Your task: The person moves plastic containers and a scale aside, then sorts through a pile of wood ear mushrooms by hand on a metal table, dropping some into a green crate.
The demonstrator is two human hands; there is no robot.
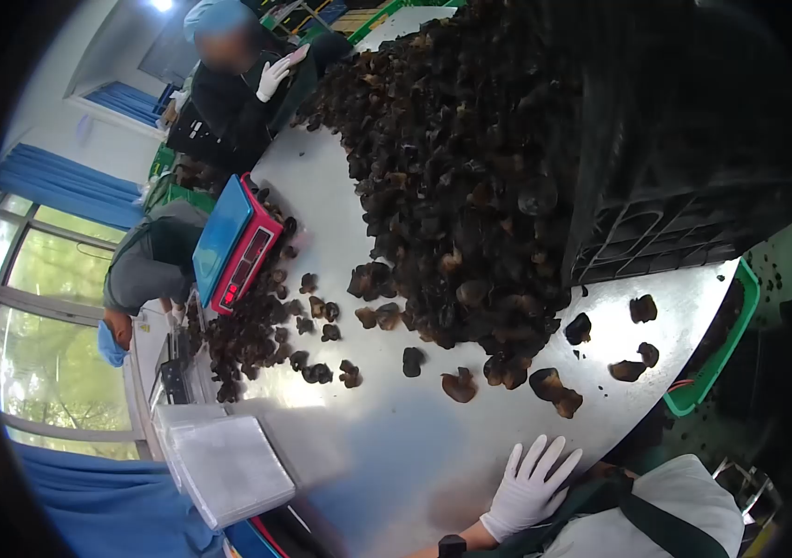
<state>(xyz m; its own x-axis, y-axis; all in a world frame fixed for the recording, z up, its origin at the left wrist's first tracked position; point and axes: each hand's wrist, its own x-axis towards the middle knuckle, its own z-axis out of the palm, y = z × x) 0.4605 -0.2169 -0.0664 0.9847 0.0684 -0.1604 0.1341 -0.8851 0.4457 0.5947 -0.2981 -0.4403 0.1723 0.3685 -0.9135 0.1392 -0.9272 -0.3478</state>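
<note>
My left hand [528, 491], in a white glove, is over the near edge of the metal table [387, 437]. Its fingers are stretched out and spread, with nothing held in them. Just beyond the fingertips lie loose brown-black pieces that look like wood ear mushrooms [556, 392]. A large heap of the same dark pieces [470, 186] covers the far middle of the table. Against the heap's right side rests a big black plastic crate [656, 237], tilted. My right hand is out of view.
A red and blue scale [238, 244] stands at the left beside a smaller pile [252, 339]. Stacked pale trays [233, 470] sit at the lower left. A green basket [726, 349] is beyond the right edge. Two people [229, 102] work across the table.
</note>
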